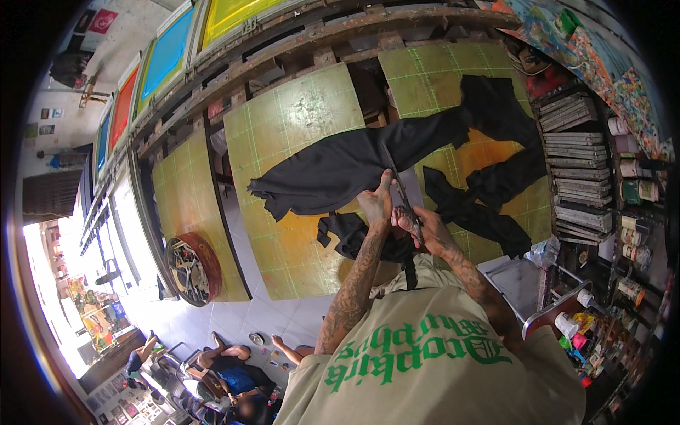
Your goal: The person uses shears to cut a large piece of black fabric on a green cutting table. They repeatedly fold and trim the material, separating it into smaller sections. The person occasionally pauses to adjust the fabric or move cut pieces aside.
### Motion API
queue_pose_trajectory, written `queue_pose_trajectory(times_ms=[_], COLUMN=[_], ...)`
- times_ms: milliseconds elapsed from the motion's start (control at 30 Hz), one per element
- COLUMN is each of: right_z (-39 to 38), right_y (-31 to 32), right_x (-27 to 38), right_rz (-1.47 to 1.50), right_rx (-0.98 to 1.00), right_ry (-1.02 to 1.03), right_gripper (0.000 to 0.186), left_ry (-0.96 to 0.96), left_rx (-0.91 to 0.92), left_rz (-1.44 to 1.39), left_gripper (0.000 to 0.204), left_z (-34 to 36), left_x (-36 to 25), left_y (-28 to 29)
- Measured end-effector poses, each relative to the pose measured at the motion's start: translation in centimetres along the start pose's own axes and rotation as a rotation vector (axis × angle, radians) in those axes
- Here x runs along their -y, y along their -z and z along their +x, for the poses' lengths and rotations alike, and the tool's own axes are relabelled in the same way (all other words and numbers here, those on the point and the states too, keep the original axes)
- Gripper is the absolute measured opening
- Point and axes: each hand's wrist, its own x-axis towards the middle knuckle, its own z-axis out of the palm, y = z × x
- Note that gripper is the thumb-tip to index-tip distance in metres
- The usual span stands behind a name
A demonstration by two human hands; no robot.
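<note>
A long dark pair of scissors [400, 190] is gripped in my right hand [431, 230], its narrow blades pointing away from me across black cloth. My left hand [375, 203] pinches the edge of this black cloth [326, 170], just left of the blades. The cloth spreads leftward in a broad, folded piece and runs on to the far right. More black cloth pieces [489, 223] lie to the right, one curling round in a loop. Another dark piece [347, 234] hangs below my left hand, partly hidden by my forearm.
Greenish boards with grid lines [255, 127] lie under the cloth, with gaps between them. A round tub of tools [191, 269] stands at left. Stacked frames [581, 170] and paint jars [641, 191] line the right. Coloured screens [166, 53] lean behind. Other people [237, 375] sit at lower left.
</note>
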Motion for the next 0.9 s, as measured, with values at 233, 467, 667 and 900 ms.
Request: queue_pose_trajectory(times_ms=[233, 467, 667, 900], right_z=[0.5, 1.0, 2.5, 2.4], right_y=[0.3, 0.3, -0.1, 0.2], right_x=[-1.0, -0.3, -2.0, -1.5], right_rz=[-0.071, -0.019, 0.160, 0.035], right_rx=[0.010, 0.062, 0.080, 0.007], right_ry=[0.010, -0.038, 0.134, 0.061], right_gripper=[0.049, 0.044, 0.057, 0.060], left_ry=[0.137, 0.105, 0.085, 0.095], left_rx=[-0.002, -0.025, 0.009, 0.045], left_rz=[0.041, -0.007, -0.035, 0.045], left_gripper=[0.016, 0.022, 0.023, 0.024], left_z=[0.4, 0.1, 0.1, 0.5], left_x=[0.3, 0.3, 0.3, 0.6], left_y=[0.0, 0.1, 0.2, 0.6])
